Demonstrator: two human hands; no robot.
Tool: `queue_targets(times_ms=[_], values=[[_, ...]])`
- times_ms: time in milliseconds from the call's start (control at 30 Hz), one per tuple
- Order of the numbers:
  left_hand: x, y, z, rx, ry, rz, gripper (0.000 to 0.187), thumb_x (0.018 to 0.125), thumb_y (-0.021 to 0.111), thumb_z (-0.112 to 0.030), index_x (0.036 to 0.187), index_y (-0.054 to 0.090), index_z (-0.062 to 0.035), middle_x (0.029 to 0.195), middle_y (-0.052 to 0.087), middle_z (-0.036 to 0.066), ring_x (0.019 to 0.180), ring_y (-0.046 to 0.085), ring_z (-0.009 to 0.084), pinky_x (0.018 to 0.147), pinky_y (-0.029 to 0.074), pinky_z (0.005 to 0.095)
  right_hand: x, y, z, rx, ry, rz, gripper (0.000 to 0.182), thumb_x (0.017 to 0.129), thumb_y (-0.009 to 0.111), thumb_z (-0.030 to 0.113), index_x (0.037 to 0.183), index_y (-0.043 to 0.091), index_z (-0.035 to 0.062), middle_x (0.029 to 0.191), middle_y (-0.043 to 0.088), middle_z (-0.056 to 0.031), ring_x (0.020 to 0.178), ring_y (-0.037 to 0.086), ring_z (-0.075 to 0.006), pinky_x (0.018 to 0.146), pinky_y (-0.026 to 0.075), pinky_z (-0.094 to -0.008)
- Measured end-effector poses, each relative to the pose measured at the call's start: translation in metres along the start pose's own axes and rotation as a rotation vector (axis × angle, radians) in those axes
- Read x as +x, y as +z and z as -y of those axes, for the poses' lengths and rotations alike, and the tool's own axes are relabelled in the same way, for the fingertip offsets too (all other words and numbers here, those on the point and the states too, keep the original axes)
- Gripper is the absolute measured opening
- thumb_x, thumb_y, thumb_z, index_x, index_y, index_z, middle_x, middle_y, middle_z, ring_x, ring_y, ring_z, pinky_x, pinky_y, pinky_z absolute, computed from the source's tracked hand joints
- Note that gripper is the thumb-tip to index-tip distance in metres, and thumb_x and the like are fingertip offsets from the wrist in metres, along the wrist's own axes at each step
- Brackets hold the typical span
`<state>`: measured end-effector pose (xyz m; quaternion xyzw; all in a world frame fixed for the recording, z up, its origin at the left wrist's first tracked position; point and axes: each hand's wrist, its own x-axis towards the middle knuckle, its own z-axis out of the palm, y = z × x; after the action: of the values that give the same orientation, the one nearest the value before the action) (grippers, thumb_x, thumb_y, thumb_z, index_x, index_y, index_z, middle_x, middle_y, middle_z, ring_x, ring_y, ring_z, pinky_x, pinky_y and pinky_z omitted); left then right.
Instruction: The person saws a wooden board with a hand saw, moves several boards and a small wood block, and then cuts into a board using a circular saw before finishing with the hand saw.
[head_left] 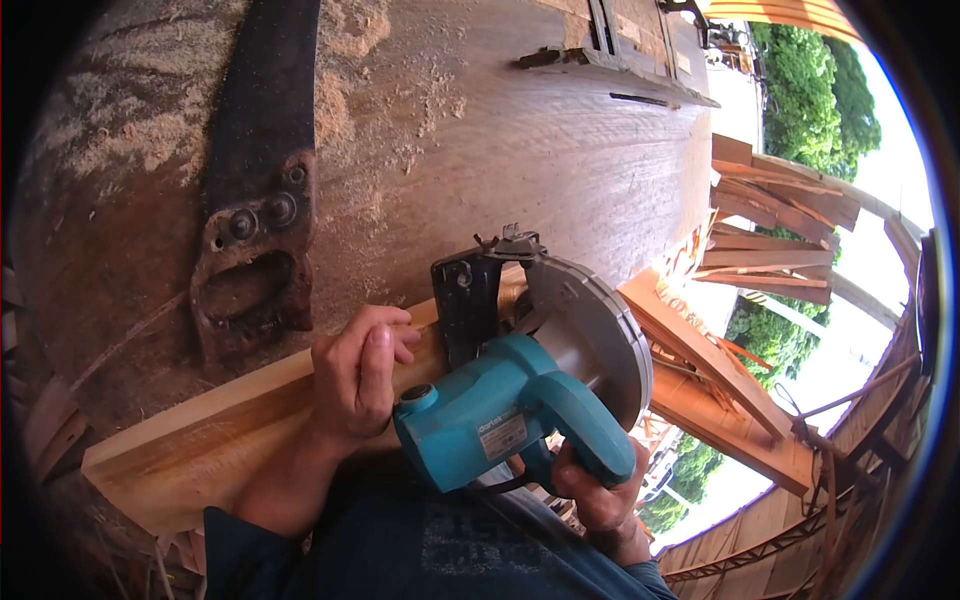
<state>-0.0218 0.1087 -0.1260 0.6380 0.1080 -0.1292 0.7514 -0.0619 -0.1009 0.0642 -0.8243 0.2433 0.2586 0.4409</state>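
A teal circular saw rests with its black base plate on a pale wooden beam. My right hand is wrapped around the saw's rear handle. Just left of the motor housing, my left hand grips the beam, its fingers curled over the upper edge. A grey metal guard covers the upper part of the blade; the blade's cutting edge is hidden from me. To the left, a hand saw with a worn, dark handle lies on the workbench.
Sawdust is strewn over the bench's left side. A dark-edged wooden piece lies at the far edge. On the right stand stacked boards and planks, with trees beyond.
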Motion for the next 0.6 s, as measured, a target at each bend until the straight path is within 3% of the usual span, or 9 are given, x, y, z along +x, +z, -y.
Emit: queue_targets(times_ms=[433, 533, 600], values=[[0.003, 0.002, -0.002, -0.042, -0.082, -0.028, 0.048, 0.104, 0.028, -0.027, 0.102, 0.062, 0.0066, 0.062, 0.063, 0.015, 0.073, 0.07, 0.0278, 0.076, 0.053, 0.0358, 0.007, 0.002, 0.013, 0.0, 0.027, -0.008, 0.024, 0.075, 0.074, 0.009, 0.094, 0.064, -0.0017, 0.075, 0.065, -0.0073, 0.064, 0.061, -0.0166, 0.061, 0.048, -0.029], [0.007, 0.001, -0.002, -0.049, -0.063, -0.037, 0.043, 0.104, 0.032, -0.026, 0.101, 0.062, 0.0048, 0.065, 0.065, 0.018, 0.069, 0.071, 0.0275, 0.065, 0.054, 0.035, 0.009, 0.003, 0.017, -0.026, 0.02, -0.015, 0.023, 0.075, 0.074, 0.01, 0.092, 0.064, -0.0012, 0.076, 0.065, -0.0077, 0.064, 0.061, -0.0173, 0.061, 0.048, -0.0294], [0.007, 0.002, -0.005, -0.046, -0.096, -0.034, 0.054, 0.105, 0.026, -0.034, 0.103, 0.062, 0.0063, 0.063, 0.064, 0.016, 0.071, 0.07, 0.027, 0.073, 0.053, 0.0355, 0.011, 0.004, 0.02, -0.034, 0.006, -0.025, 0.022, 0.075, 0.074, 0.01, 0.092, 0.064, -0.0008, 0.075, 0.065, -0.0078, 0.064, 0.061, -0.0176, 0.061, 0.048, -0.0296]])
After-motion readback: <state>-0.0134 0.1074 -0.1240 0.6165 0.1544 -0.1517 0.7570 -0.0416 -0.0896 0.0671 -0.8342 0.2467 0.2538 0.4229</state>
